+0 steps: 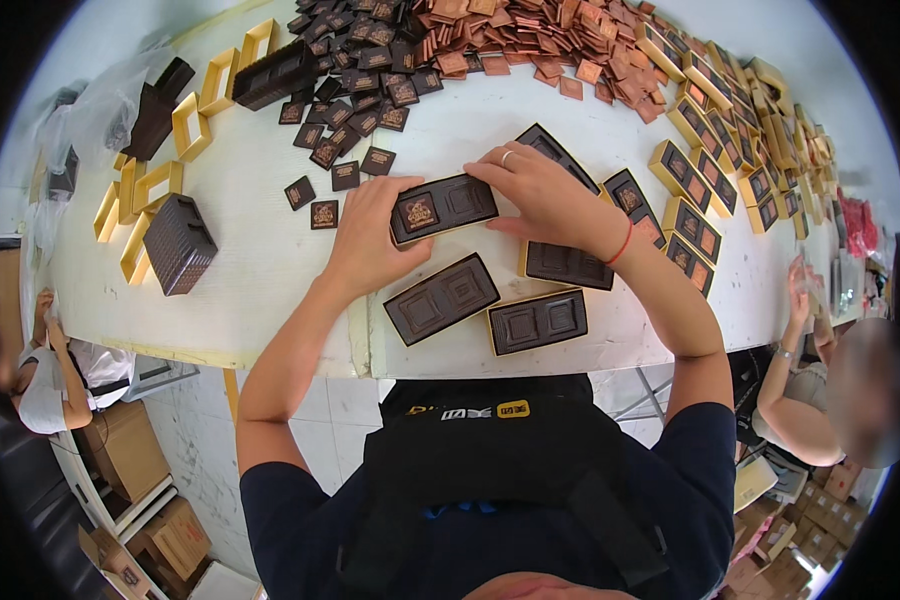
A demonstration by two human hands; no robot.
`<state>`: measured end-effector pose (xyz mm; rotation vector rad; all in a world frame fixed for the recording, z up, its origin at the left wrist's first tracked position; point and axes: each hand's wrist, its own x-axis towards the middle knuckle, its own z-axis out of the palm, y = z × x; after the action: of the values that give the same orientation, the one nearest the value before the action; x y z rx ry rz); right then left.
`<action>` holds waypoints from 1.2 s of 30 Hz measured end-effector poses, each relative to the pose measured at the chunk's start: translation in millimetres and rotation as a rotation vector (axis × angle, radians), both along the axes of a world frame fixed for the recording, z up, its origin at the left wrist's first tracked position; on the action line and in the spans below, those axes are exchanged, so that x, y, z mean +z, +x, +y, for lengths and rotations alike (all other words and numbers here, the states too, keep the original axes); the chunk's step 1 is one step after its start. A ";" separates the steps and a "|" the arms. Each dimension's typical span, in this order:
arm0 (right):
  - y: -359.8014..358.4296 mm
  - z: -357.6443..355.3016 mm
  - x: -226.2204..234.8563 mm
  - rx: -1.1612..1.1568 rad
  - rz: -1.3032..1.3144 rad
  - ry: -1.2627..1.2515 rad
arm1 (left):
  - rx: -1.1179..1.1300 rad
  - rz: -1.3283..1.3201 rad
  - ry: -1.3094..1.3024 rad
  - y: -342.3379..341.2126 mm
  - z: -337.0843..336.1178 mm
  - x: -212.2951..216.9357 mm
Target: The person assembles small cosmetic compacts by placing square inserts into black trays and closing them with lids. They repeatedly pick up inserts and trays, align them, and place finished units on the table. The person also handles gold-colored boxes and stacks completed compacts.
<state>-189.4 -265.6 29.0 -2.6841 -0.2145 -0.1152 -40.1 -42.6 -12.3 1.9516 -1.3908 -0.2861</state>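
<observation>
Both hands hold a gold-edged box with a dark two-recess tray (470, 199) above the table. My left hand (375, 235) grips its left end, thumb along the near edge and fingers at the far edge. At the right end, my right hand (550, 195) has its fingers on the far corner and its thumb near the close corner. A dark square tile with a copper-coloured print (419, 211) sits in the left recess; the right recess shows bare tray. Nearer me lie similar trayed boxes, one tilted (442, 299) and another (538, 321) beside it.
Loose dark tiles (365, 75) and orange-brown tiles (540, 40) are heaped at the far side. Filled boxes (692, 235) line the right. Gold frames (190, 127) and a stack of dark trays (180, 245) stand left. Other people sit at both sides.
</observation>
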 end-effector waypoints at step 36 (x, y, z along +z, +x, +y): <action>97.6 -74.7 -32.3 -0.259 -0.387 -0.321 | -0.079 -0.041 -0.131 6.0 -1.4 -14.1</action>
<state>-91.8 -340.3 -3.3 -2.9731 0.0020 -0.7398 -34.1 -44.1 -26.5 1.8078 -1.4776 -0.1876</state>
